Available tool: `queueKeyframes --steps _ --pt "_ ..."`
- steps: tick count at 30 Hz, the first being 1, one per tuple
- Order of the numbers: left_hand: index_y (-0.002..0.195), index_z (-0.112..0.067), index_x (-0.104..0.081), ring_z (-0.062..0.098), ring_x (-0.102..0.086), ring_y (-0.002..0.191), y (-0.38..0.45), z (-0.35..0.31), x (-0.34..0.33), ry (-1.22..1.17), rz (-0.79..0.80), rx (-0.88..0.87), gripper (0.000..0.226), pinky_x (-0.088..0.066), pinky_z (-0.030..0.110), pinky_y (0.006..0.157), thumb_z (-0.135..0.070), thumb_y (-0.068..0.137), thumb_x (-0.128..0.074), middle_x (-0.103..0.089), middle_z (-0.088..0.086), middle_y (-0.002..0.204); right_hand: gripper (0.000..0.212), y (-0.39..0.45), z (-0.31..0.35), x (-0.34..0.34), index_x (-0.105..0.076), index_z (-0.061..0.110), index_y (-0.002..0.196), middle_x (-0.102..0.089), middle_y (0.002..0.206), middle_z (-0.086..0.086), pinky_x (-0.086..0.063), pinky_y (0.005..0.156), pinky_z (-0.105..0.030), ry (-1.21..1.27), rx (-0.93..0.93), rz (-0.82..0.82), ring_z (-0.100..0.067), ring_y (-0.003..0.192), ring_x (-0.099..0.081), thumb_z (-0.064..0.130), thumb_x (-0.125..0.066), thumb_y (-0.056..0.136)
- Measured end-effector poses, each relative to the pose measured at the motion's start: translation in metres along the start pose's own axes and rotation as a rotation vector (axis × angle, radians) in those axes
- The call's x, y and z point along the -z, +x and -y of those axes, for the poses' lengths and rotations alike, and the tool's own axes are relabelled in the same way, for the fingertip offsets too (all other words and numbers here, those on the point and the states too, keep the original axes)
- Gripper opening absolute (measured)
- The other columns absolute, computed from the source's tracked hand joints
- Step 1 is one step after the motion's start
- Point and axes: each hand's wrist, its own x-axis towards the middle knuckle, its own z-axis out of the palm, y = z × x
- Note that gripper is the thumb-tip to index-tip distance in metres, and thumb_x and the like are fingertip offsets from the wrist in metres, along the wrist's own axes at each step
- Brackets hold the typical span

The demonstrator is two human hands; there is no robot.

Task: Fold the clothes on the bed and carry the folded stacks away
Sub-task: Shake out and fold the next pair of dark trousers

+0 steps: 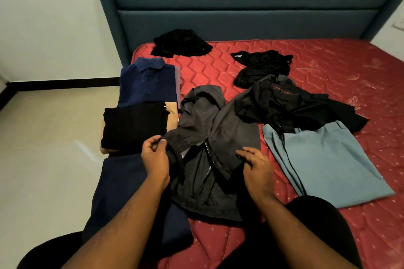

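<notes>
Both hands pinching grey trousers (209, 137), left hand (155, 159) on waistband edge, right hand (256, 168) on fabric fold, trousers rumpled mid-bed (328, 67), legs running toward headboard (240, 2), folded navy shirt (148, 83) left.

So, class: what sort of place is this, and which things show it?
Most likely a bedroom: a red quilted mattress against a padded teal headboard, with clothes such as a folded navy shirt laid out.

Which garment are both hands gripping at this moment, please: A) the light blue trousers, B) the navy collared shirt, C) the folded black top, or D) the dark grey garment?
D: the left hand and the right hand both pinch the dark grey garment, crumpled on the red mattress.
</notes>
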Motion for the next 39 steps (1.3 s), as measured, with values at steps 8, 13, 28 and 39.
queueKeyframes --steps 8,13,28,39 --pt "0.091 -0.016 -0.052 0.002 -0.054 0.077 -0.039 -0.003 -0.021 0.194 0.363 -0.242 0.019 -0.043 0.021 0.077 0.002 0.092 -0.057 -0.058 0.007 0.098 0.029 0.007 0.051 -0.023 -0.06 0.011 0.06 -0.067 0.091 -0.007 -0.04 0.08 -0.008 0.286 0.193 0.083 0.001 0.091 -0.059 -0.015 -0.046 0.058" --pt "0.113 -0.016 -0.056 -0.001 -0.061 0.082 -0.06 -0.01 -0.036 0.0 0.583 -0.107 0.027 -0.047 0.014 0.075 0.004 0.096 -0.05 -0.063 0.0 0.096 0.042 0.015 0.078 -0.023 -0.052 0.022 0.07 -0.062 0.082 -0.009 -0.044 0.07 -0.013 0.497 0.061 0.079 -0.003 0.072 -0.055 -0.019 -0.059 0.068" --pt "0.133 -0.016 -0.05 0.019 -0.06 0.119 -0.044 -0.032 -0.049 0.089 0.853 -0.232 0.071 -0.051 0.033 0.096 -0.008 0.069 -0.079 -0.064 0.003 0.125 0.024 0.06 0.114 0.006 -0.064 0.003 0.067 -0.072 0.092 -0.01 -0.054 0.076 -0.025 0.798 -0.114 0.168 -0.01 0.082 -0.068 -0.02 -0.061 0.075" --pt "0.107 -0.009 -0.065 0.012 -0.067 0.091 -0.029 -0.077 -0.072 -0.044 0.707 -0.203 0.025 -0.051 0.023 0.078 0.007 0.089 -0.061 -0.073 0.006 0.098 0.033 0.128 0.119 0.032 -0.073 0.007 0.099 -0.065 0.103 -0.005 -0.035 0.088 -0.007 0.043 0.731 0.34 -0.004 0.098 -0.052 0.002 -0.078 0.067"
